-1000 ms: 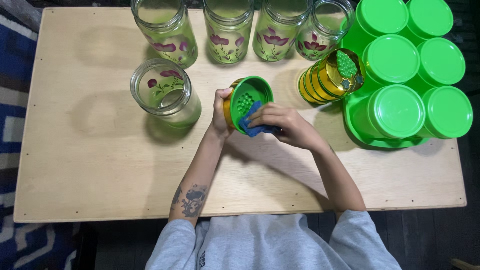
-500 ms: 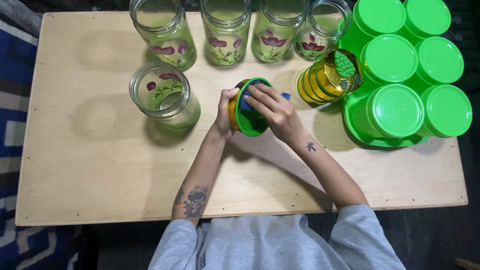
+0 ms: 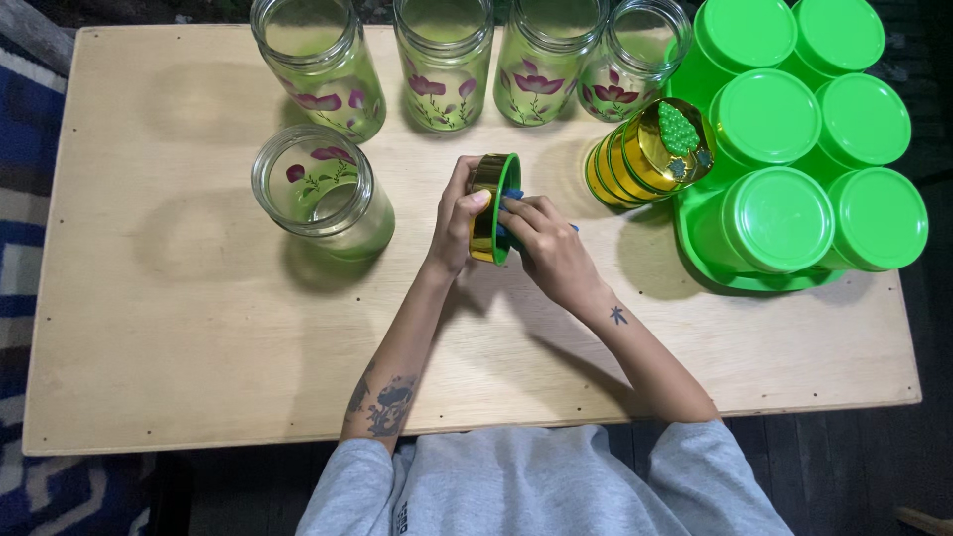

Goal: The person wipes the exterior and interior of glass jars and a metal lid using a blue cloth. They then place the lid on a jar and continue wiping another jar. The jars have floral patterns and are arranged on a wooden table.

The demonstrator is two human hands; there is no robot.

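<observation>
Left hand grips gold-green lid on edge, opening facing right; right hand presses blue cloth, seemingly inside.

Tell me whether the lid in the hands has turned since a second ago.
Yes. The lid now stands edge-on to the camera, gold rim showing, green inside facing the gold lid stack; earlier it faced upward. Left hand holds it.

No packages, labels, signs or screens are shown anywhere in this overhead view. Only plain household containers without any printed wrapping or stickers are seen on the wooden tabletop.
</observation>
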